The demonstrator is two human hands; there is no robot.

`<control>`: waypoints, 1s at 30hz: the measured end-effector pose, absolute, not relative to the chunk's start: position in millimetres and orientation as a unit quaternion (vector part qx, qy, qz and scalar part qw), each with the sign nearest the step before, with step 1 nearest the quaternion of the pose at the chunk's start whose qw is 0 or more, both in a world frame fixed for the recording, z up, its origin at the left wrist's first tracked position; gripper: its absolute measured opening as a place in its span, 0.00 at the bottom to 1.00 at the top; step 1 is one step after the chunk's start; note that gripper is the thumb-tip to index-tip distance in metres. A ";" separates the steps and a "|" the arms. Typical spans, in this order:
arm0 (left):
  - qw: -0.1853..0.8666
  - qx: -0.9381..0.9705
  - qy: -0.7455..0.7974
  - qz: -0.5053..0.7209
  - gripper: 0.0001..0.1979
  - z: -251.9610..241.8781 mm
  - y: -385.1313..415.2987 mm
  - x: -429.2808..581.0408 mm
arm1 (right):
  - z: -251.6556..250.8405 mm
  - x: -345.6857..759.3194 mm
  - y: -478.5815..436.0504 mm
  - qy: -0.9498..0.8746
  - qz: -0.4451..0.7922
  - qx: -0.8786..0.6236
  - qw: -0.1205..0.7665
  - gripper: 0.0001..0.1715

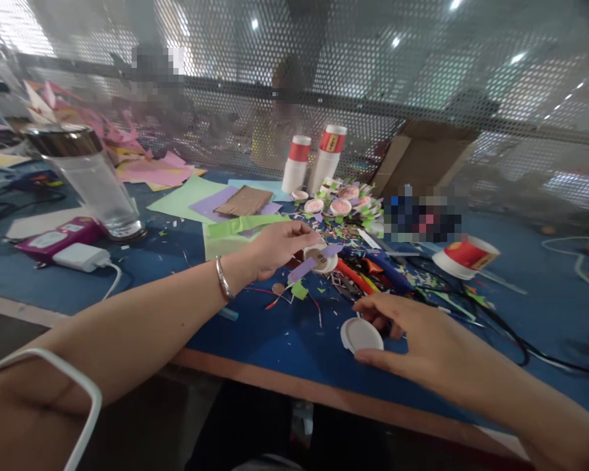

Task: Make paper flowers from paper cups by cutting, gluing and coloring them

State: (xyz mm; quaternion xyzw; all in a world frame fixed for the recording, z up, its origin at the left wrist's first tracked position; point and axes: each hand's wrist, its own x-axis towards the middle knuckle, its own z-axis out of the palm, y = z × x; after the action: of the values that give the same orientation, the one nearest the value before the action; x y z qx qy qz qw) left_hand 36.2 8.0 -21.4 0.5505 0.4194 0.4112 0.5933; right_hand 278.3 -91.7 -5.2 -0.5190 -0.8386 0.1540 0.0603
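A lidded glass tumbler (pixel 94 186) stands far to the left of the left hand's fingertips, with a pink device (pixel 59 239) and a white charger (pixel 81 256) just in front of it; all rest on a blue table mat (pixel 275 333) behind a perforated metal screen (pixel 373 85). Green, purple and brown paper sheets (pixel 226 204) lie just beyond the left hand (pixel 275 248), whose wrist wears a silver bangle (pixel 223 278); its fingers are drawn together over the rim of a small white cup (pixel 324 260) crossed by a purple paper strip (pixel 304 268); whether they actually clasp the cup cannot be told. Further beyond that grip stand two stacks of paper cups (pixel 314 160) and a cluster of paper flowers (pixel 351 199). The right hand (pixel 412 333) lies loose and spread; a white round lid (pixel 360 335) sits flat on the mat between its thumb and forefinger, the thumb tip at the lid's near edge, the hand not clenched on it. To the right of and beyond this hand a red-and-white paper cup (pixel 466 255) lies tipped over, with black cables (pixel 495 327) trailing near it.
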 end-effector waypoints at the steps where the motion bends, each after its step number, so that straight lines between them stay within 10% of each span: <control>1: 0.593 0.549 0.419 0.414 0.06 -17.6 8.1 36.5 | -6.4 277.9 -92.5 -0.844 0.146 -0.513 0.056 0.31; 30: 0.690 0.541 0.373 0.305 0.14 -25.1 38.8 59.1 | 8.6 261.9 -20.2 -0.905 -0.017 -0.374 0.204 0.24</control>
State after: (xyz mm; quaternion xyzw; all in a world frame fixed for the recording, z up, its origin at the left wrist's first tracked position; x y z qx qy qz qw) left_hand 59.1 38.8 -25.1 0.5410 0.3729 0.3046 0.6895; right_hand 261.9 -20.2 8.6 -0.3735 -0.9047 -0.0170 0.2041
